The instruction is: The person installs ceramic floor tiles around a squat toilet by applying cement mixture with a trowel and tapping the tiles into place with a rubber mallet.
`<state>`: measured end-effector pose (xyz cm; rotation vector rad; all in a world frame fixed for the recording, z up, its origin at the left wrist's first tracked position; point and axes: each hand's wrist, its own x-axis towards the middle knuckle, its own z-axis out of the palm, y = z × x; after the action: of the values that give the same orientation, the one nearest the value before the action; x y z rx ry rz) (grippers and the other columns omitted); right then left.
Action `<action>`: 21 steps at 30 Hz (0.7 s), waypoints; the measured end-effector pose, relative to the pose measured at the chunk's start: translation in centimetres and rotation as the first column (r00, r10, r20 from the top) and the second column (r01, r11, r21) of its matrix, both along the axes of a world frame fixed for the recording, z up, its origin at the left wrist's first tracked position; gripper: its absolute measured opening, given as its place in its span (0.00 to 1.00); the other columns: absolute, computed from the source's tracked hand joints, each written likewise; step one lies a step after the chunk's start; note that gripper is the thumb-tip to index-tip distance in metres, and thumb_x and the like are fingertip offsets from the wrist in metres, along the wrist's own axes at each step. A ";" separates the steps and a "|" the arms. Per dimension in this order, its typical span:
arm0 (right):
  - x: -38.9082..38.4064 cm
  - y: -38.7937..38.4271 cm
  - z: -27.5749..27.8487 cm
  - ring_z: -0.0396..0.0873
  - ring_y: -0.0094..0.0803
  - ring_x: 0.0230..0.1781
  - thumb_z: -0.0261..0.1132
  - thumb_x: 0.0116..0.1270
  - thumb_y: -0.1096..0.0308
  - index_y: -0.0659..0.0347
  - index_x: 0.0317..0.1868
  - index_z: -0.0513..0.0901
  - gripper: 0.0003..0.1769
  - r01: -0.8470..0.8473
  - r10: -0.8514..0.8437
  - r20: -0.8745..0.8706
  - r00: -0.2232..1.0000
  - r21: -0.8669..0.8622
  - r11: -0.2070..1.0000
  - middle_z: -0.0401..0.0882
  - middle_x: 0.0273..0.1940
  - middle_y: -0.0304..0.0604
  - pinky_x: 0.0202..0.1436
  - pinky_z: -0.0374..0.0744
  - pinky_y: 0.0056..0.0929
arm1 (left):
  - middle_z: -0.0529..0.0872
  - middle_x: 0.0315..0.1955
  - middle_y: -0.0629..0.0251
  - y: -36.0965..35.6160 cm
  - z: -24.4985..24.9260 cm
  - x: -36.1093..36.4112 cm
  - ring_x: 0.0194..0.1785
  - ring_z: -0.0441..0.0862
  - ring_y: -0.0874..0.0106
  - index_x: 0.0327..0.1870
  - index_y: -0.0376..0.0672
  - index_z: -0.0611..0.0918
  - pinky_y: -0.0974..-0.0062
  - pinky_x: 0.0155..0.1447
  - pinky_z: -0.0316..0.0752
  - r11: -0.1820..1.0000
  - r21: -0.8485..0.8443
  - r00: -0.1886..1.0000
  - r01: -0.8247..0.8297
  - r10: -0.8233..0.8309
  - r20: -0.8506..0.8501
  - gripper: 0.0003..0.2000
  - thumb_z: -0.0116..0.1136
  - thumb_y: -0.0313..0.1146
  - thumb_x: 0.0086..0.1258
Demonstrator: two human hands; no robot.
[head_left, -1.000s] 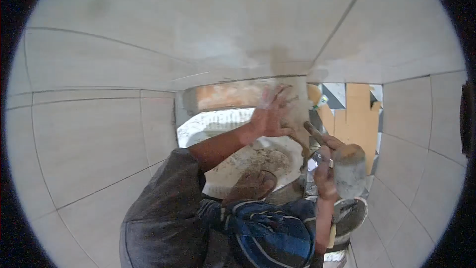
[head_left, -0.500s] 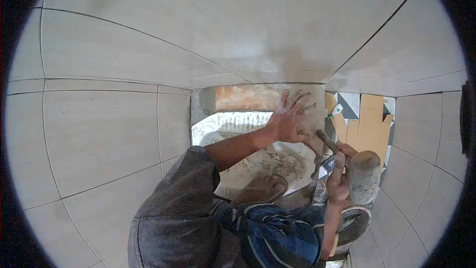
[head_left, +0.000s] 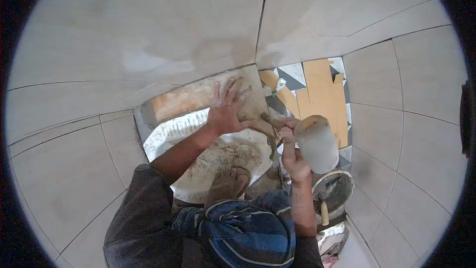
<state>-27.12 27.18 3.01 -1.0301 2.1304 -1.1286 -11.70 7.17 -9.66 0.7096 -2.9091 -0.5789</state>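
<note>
My left hand [head_left: 228,109] lies with fingers spread on the dusty ledge [head_left: 250,82] behind a dirty white squat toilet pan [head_left: 163,139]. Its fingers are stretched out and hold nothing. My right hand [head_left: 295,156] is closed around the short handle of a mallet [head_left: 319,145] with a thick, pale, dirty head. The mallet is held up to the right of the pan, above the floor, and its handle end points toward the ledge. A sandalled foot [head_left: 225,183] stands in the pan, which is smeared with dark dirt.
Tiled walls [head_left: 64,164] close in on the left, front and right. Cardboard [head_left: 322,99] covers patterned floor tiles, with a small white and green bottle [head_left: 280,85] nearby. At lower right stands a bucket [head_left: 349,188] with a wooden-handled tool [head_left: 325,212] in it.
The view has turned and shifted right, so the pan and both hands appear further left. My left hand stays spread on the ledge; the mallet is still in my right hand. More of the bucket shows.
</note>
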 end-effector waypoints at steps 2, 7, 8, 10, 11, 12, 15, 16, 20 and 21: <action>0.2 -0.6 1.2 0.84 0.35 0.55 0.63 0.82 0.70 0.65 0.58 0.80 0.11 0.055 -0.055 0.053 0.997 -0.002 0.998 0.87 0.53 0.46 0.64 0.80 0.34 | 0.60 0.81 0.50 -0.1 0.4 0.0 0.85 0.53 0.46 0.80 0.53 0.72 0.27 0.82 0.43 1.000 -0.008 1.000 -0.012 0.012 0.004 0.53 0.74 0.69 0.52; 0.7 -0.7 -0.3 0.84 0.33 0.56 0.63 0.82 0.69 0.64 0.53 0.82 0.08 0.243 -0.160 0.335 0.928 -0.221 0.945 0.87 0.53 0.47 0.63 0.80 0.34 | 0.63 0.80 0.50 0.0 0.6 -0.2 0.85 0.54 0.48 0.80 0.53 0.72 0.27 0.82 0.44 1.000 -0.021 1.000 -0.006 0.006 0.017 0.53 0.75 0.68 0.51; 0.6 -0.6 -0.8 0.84 0.33 0.56 0.63 0.82 0.70 0.65 0.54 0.81 0.08 0.193 -0.136 0.293 0.946 -0.174 0.966 0.87 0.53 0.46 0.63 0.80 0.33 | 0.63 0.80 0.50 0.0 0.5 -0.2 0.85 0.54 0.48 0.79 0.53 0.73 0.27 0.82 0.43 1.000 -0.018 1.000 -0.020 0.020 0.004 0.52 0.75 0.68 0.51; -0.6 0.2 -2.3 0.84 0.32 0.55 0.63 0.82 0.70 0.67 0.54 0.81 0.09 0.124 -0.106 0.122 0.987 -0.150 0.981 0.87 0.53 0.45 0.62 0.80 0.32 | 0.64 0.80 0.50 -0.2 0.3 -0.4 0.85 0.54 0.47 0.79 0.53 0.74 0.27 0.82 0.43 1.000 -0.010 1.000 -0.018 0.018 -0.017 0.52 0.75 0.68 0.50; -0.9 0.5 -2.7 0.84 0.33 0.55 0.62 0.83 0.69 0.67 0.54 0.81 0.10 0.198 -0.168 0.161 0.973 -0.193 0.961 0.87 0.53 0.46 0.62 0.80 0.31 | 0.64 0.80 0.50 -0.3 0.2 -0.5 0.84 0.55 0.47 0.78 0.52 0.75 0.27 0.82 0.43 1.000 -0.019 0.999 -0.025 0.025 -0.042 0.51 0.76 0.67 0.50; -0.9 1.3 -2.7 0.84 0.33 0.54 0.61 0.84 0.68 0.68 0.55 0.81 0.11 0.277 -0.233 0.207 0.950 -0.220 0.935 0.87 0.52 0.47 0.62 0.80 0.31 | 0.64 0.80 0.51 0.0 0.1 -0.2 0.84 0.56 0.47 0.77 0.52 0.76 0.28 0.82 0.43 0.999 -0.015 0.998 -0.028 0.027 -0.058 0.51 0.76 0.67 0.50; -2.9 1.9 -1.3 0.86 0.35 0.53 0.59 0.85 0.64 0.68 0.54 0.80 0.13 0.450 -0.401 0.238 0.885 -0.208 0.869 0.88 0.52 0.50 0.59 0.84 0.32 | 0.64 0.80 0.50 0.1 0.3 -0.4 0.83 0.58 0.46 0.76 0.51 0.77 0.27 0.82 0.44 0.999 -0.044 0.998 -0.021 0.018 -0.060 0.50 0.77 0.65 0.49; -3.8 2.5 -1.4 0.86 0.35 0.53 0.59 0.85 0.64 0.68 0.54 0.80 0.13 0.466 -0.421 0.229 0.878 -0.206 0.860 0.88 0.52 0.50 0.59 0.84 0.32 | 0.64 0.80 0.50 0.2 0.4 -0.6 0.83 0.58 0.46 0.76 0.51 0.77 0.27 0.82 0.44 0.999 -0.038 0.998 0.000 -0.002 -0.068 0.50 0.77 0.65 0.49; -5.6 3.5 -1.6 0.90 0.41 0.50 0.57 0.86 0.61 0.66 0.51 0.79 0.14 0.630 -0.482 0.517 0.707 -0.152 0.761 0.88 0.49 0.51 0.50 0.92 0.39 | 0.62 0.81 0.49 0.0 0.6 -0.5 0.83 0.57 0.44 0.77 0.52 0.75 0.28 0.82 0.45 1.000 -0.024 1.000 -0.011 0.011 -0.022 0.51 0.79 0.64 0.49; -5.6 3.7 -1.8 0.89 0.38 0.49 0.59 0.85 0.61 0.66 0.51 0.80 0.14 0.667 -0.488 0.570 0.661 -0.147 0.730 0.88 0.48 0.51 0.48 0.90 0.36 | 0.60 0.82 0.48 0.0 0.5 -0.4 0.84 0.55 0.43 0.78 0.53 0.73 0.29 0.83 0.45 1.000 -0.025 1.000 -0.005 0.005 0.010 0.52 0.78 0.65 0.49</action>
<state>-32.76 30.92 1.24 -0.0676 1.8891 -1.8964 -12.07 7.17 -9.15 0.7184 -2.9176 -0.5386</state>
